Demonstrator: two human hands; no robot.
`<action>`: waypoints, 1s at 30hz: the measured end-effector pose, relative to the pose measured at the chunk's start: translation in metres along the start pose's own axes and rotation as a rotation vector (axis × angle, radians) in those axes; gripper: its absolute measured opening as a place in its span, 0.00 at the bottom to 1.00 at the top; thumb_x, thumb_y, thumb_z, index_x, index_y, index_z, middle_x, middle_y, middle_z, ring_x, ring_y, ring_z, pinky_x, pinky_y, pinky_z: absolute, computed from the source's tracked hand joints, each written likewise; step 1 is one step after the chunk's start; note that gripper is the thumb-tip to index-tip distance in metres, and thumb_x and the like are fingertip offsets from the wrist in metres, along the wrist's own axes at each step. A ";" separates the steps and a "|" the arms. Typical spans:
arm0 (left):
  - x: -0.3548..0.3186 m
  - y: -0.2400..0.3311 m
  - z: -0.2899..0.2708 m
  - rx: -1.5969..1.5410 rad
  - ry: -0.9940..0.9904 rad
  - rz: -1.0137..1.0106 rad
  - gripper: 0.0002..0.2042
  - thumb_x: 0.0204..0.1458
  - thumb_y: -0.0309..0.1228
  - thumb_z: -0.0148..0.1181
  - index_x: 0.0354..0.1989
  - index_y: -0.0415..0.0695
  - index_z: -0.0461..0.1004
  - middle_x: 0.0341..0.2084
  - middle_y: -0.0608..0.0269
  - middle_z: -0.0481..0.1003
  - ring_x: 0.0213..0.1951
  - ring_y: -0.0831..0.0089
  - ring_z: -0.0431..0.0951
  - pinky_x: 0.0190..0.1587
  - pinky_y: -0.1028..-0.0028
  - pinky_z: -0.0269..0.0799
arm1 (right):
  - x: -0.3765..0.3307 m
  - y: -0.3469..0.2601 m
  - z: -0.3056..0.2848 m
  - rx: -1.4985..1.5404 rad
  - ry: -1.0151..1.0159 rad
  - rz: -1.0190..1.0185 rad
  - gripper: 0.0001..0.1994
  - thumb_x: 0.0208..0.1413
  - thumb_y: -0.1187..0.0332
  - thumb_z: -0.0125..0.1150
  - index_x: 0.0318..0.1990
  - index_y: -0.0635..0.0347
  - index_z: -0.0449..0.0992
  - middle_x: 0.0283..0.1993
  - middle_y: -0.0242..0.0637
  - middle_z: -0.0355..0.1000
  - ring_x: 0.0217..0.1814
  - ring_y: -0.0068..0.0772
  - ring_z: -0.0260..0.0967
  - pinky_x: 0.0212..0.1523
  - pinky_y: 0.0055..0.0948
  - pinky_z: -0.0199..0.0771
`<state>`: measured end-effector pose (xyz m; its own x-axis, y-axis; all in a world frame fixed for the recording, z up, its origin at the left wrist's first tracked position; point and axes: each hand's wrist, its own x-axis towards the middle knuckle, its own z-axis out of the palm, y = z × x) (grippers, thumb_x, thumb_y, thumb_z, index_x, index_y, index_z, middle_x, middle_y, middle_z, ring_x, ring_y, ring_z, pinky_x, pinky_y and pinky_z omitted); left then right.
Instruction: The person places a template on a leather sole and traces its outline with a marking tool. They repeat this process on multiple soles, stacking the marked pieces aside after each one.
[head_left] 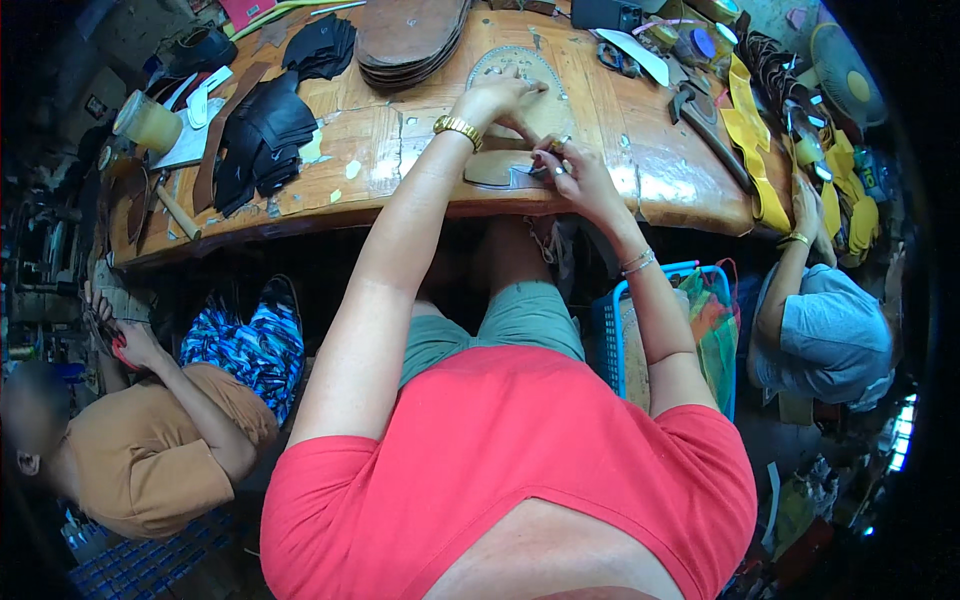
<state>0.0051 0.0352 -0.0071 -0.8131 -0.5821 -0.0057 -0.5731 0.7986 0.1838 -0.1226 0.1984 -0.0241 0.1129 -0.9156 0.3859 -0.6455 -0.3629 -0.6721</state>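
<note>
My left hand [502, 100] lies with its fingers spread on a tan oval piece [540, 72] that has a row of dots along its edge. Just nearer to me, my right hand [580, 176] is closed in a pinch over a smaller tan leather piece [488, 169] by the table's front edge. A small dark tip shows at my right fingertips, but the kind of tool is hidden by the fingers. Below the smaller piece, a greyish patterned strip shows along the table edge.
Brown leather pieces [410, 45] are stacked behind my left hand; black pieces [265, 135] lie left. A hammer [710, 135] and yellow strips [748, 150] lie right. A blue basket [612, 345] stands below. People sit at left [160, 440] and right [830, 325].
</note>
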 end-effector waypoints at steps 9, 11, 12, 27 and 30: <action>-0.004 0.006 -0.004 0.014 -0.004 -0.027 0.56 0.16 0.68 0.69 0.64 0.65 0.59 0.57 0.47 0.63 0.60 0.50 0.63 0.60 0.59 0.59 | -0.006 0.007 -0.019 -0.035 0.044 0.020 0.07 0.57 0.72 0.53 0.36 0.67 0.75 0.28 0.50 0.73 0.31 0.47 0.72 0.35 0.37 0.69; -0.004 0.006 -0.005 0.006 -0.024 -0.029 0.56 0.16 0.68 0.69 0.64 0.65 0.58 0.58 0.47 0.62 0.60 0.50 0.62 0.61 0.59 0.58 | -0.008 0.003 -0.019 -0.070 0.047 0.024 0.06 0.56 0.74 0.53 0.35 0.66 0.75 0.29 0.46 0.74 0.32 0.41 0.74 0.36 0.33 0.71; -0.004 0.006 -0.007 -0.014 -0.042 -0.030 0.56 0.16 0.68 0.68 0.64 0.65 0.58 0.58 0.47 0.61 0.61 0.50 0.62 0.61 0.59 0.58 | -0.011 -0.001 -0.019 -0.088 0.047 0.027 0.06 0.56 0.75 0.53 0.35 0.66 0.76 0.29 0.45 0.75 0.32 0.39 0.75 0.36 0.31 0.71; -0.002 0.005 -0.007 0.000 -0.070 -0.018 0.58 0.17 0.69 0.68 0.66 0.64 0.55 0.61 0.45 0.58 0.63 0.50 0.58 0.63 0.56 0.56 | -0.038 -0.012 -0.029 -0.013 0.053 0.024 0.04 0.54 0.75 0.56 0.34 0.66 0.75 0.30 0.47 0.74 0.34 0.42 0.74 0.36 0.33 0.71; -0.003 0.007 -0.011 -0.002 -0.079 -0.017 0.58 0.18 0.68 0.68 0.66 0.64 0.55 0.61 0.46 0.58 0.63 0.51 0.58 0.63 0.56 0.56 | -0.038 -0.009 -0.032 0.016 0.053 0.052 0.04 0.55 0.75 0.55 0.33 0.66 0.75 0.28 0.46 0.75 0.33 0.39 0.74 0.36 0.32 0.71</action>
<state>0.0048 0.0409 0.0046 -0.8087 -0.5817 -0.0867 -0.5869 0.7884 0.1846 -0.1452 0.2418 -0.0127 0.0393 -0.9231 0.3826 -0.6371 -0.3181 -0.7021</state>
